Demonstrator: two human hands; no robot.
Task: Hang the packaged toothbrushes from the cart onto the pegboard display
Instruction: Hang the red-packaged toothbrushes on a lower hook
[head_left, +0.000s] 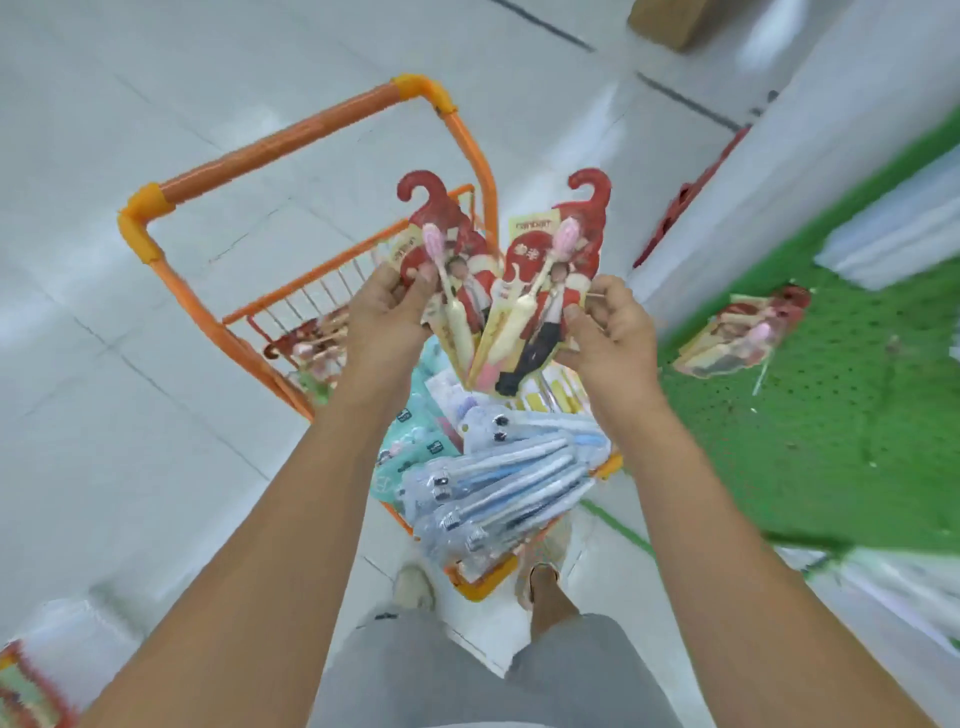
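Above the orange cart I hold two red packaged toothbrushes with hook-shaped tops. My left hand grips the left pack by its edge. My right hand grips the right pack; a thin metal peg seems to stick out by its fingers. The two packs fan apart at the top and meet at the bottom. On the right stands the green pegboard, where a bunch of the same red packs hangs. More red packs lie at the cart's far end.
The cart basket also holds blue toothbrush packs and mint-coloured packs. A white shelf upright rises beside the pegboard. A cardboard box sits on the tiled floor at the top. My feet stand just behind the cart.
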